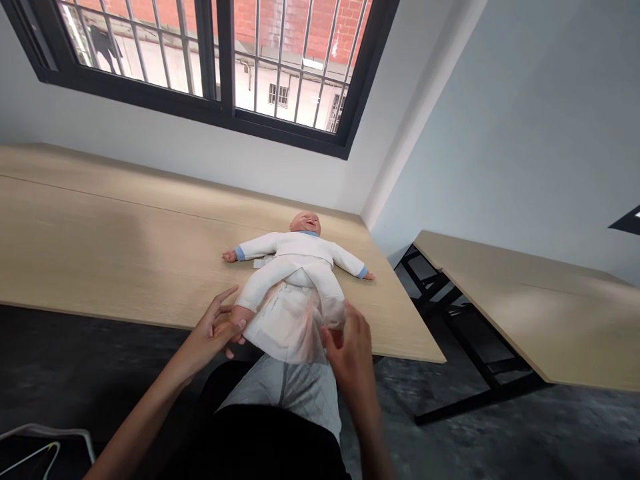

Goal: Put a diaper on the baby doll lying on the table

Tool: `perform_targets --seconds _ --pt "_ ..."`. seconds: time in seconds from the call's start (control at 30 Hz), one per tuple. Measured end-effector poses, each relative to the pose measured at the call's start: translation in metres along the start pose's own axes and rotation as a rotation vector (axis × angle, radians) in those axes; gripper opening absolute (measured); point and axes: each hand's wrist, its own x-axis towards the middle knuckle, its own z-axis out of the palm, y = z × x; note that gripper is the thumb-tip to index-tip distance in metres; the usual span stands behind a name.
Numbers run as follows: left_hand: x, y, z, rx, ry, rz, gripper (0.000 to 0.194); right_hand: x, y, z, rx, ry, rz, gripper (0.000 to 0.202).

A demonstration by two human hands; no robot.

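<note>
A baby doll (305,250) in a white outfit with blue cuffs and collar lies on its back on the wooden table (125,253), its head towards the window. Its legs are spread, and a white diaper (285,320) with a thin, see-through edge lies unfolded between them, reaching over the table's front edge. My left hand (220,328) is closed around the doll's foot at the left of the picture, thumb on top. My right hand (354,347) grips the other foot, thumb and fingers on either side of it; this foot is partly hidden by the hand.
A barred window (225,60) is in the wall behind the table. To the right, past a gap, stands a second wooden table (550,313) on black folding legs (470,347). White tubing or a frame (60,433) shows at the lower left. My lap is directly below the table edge.
</note>
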Motion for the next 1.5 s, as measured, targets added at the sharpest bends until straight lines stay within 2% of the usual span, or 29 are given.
perform_targets --seconds 0.07,0.13,0.2,0.27,0.33,0.4,0.53,0.7,0.8,0.93,1.0,1.1,1.2,1.3,1.4,1.5 --pt "0.001 -0.001 -0.001 0.007 -0.01 0.014 0.086 -0.012 -0.021 0.019 -0.053 -0.101 -0.163 0.061" --pt "0.001 -0.001 -0.001 0.017 -0.017 0.025 0.083 -0.02 -0.036 0.04 -0.107 -0.258 -0.326 0.073" --pt "0.002 0.0 -0.002 0.03 -0.027 0.037 0.082 -0.023 -0.043 0.06 -0.183 -0.358 -0.421 0.085" --pt "0.002 0.0 -0.003 0.045 -0.033 0.043 0.081 -0.021 -0.041 0.073 -0.257 -0.41 -0.45 0.079" --pt "0.002 0.0 -0.004 0.056 -0.03 0.037 0.081 -0.019 -0.036 0.08 -0.305 -0.431 -0.437 0.062" --pt "0.003 0.001 -0.005 0.069 -0.031 0.016 0.083 -0.019 -0.031 0.081 -0.315 -0.425 -0.42 0.056" --pt "0.003 0.0 -0.004 0.109 -0.06 -0.002 0.084 -0.023 -0.026 0.072 -0.278 -0.357 -0.446 0.062" --pt "0.003 -0.009 0.001 0.142 -0.138 -0.005 0.085 -0.011 -0.036 0.048 -0.231 -0.18 -0.534 0.059" --pt "0.001 -0.016 0.006 0.177 -0.18 0.027 0.077 0.005 -0.052 0.028 -0.246 -0.112 -0.64 0.047" --pt "-0.005 -0.019 0.013 0.307 -0.115 0.089 0.062 0.032 -0.076 0.01 -0.312 -0.149 -0.771 0.034" --pt "-0.009 -0.019 0.016 0.381 -0.111 0.15 0.058 0.052 -0.085 0.008 -0.384 -0.179 -0.755 0.031" --pt "-0.013 -0.019 0.019 0.497 -0.133 0.239 0.055 0.101 -0.088 0.014 -0.5 -0.203 -0.591 0.024" --pt "-0.017 -0.018 0.023 0.617 -0.125 0.262 0.057 0.161 -0.073 0.027 -0.447 -0.249 -0.454 0.025" --pt "-0.021 -0.015 0.027 0.713 -0.122 0.213 0.058 0.206 -0.047 0.044 -0.28 -0.373 -0.436 0.022" --pt "-0.024 -0.011 0.03 0.776 -0.123 0.187 0.057 0.223 -0.02 0.062 -0.213 -0.389 -0.336 0.018" --pt "-0.025 -0.01 0.031 0.831 -0.068 0.244 0.054 0.225 0.0 0.074 -0.188 -0.321 -0.304 0.021"
